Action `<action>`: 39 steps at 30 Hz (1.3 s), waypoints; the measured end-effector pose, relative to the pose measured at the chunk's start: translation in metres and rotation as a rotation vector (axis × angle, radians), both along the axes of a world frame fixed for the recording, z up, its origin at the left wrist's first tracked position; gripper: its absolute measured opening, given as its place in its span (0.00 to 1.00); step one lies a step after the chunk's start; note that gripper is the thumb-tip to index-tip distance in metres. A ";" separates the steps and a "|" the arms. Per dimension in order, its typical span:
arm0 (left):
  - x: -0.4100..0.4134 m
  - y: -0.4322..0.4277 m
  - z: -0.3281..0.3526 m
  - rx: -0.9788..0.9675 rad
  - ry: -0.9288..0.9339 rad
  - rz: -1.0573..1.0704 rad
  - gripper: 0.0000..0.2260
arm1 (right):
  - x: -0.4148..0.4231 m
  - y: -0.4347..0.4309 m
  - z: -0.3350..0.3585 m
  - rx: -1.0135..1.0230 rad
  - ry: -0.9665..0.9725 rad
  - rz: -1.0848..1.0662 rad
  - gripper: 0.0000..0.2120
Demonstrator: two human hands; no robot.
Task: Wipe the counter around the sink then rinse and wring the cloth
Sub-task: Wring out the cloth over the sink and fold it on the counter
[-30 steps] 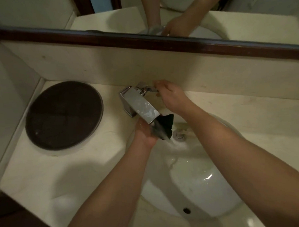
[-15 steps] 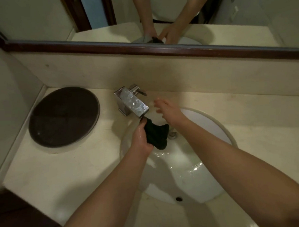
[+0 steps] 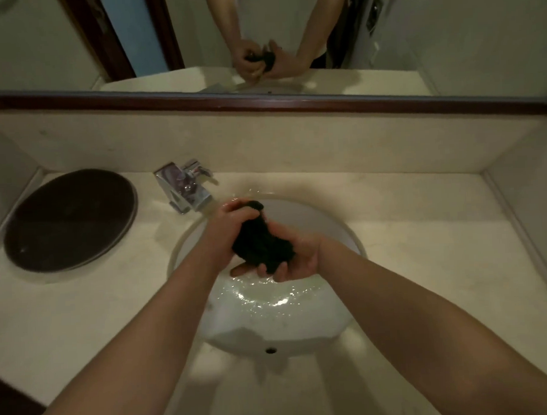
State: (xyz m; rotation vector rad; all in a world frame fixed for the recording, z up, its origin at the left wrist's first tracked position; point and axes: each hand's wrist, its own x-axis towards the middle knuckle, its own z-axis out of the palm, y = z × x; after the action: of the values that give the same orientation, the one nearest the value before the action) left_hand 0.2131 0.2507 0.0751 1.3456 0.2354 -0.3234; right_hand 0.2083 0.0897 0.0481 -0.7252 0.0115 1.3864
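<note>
No lettering, brand mark or number can be read at this dimly lit washbasin. The chrome tap [image 3: 183,188], the white sink [image 3: 302,327], the dark round tray [image 3: 69,219] and the dark cloth [image 3: 261,245] carry no legible marking. A wall fitting [image 3: 373,13] reflected in the mirror [image 3: 462,42] is too blurred to read.

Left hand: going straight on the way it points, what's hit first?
Left hand grips the cloth. Past that, its line runs just right of the faucet, probably to the counter strip behind the sink, then the backsplash. Height is unclear.
</note>
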 end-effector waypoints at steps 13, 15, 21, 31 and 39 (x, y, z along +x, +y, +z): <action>0.016 -0.006 0.000 0.441 0.228 -0.017 0.05 | 0.003 0.062 0.046 -1.293 -1.365 0.606 0.11; 0.014 -0.003 -0.002 0.453 0.212 -0.014 0.06 | 0.001 0.068 0.041 -1.419 -1.377 0.559 0.09; -0.005 0.037 0.002 0.488 0.056 -0.141 0.18 | 0.008 0.036 0.046 -0.956 -0.575 0.153 0.11; -0.032 0.039 -0.010 0.988 -1.376 0.102 0.29 | 0.008 0.038 0.059 0.114 0.144 0.250 0.12; -0.002 0.044 0.032 0.973 -1.706 0.014 0.08 | 0.000 0.046 0.086 -0.006 -0.065 0.491 0.16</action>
State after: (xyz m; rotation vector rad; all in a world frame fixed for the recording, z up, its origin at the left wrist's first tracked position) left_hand 0.2113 0.2952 0.1074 2.0853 -1.1624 1.1264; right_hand 0.2087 0.1355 0.1336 -0.8108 -0.2267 1.8283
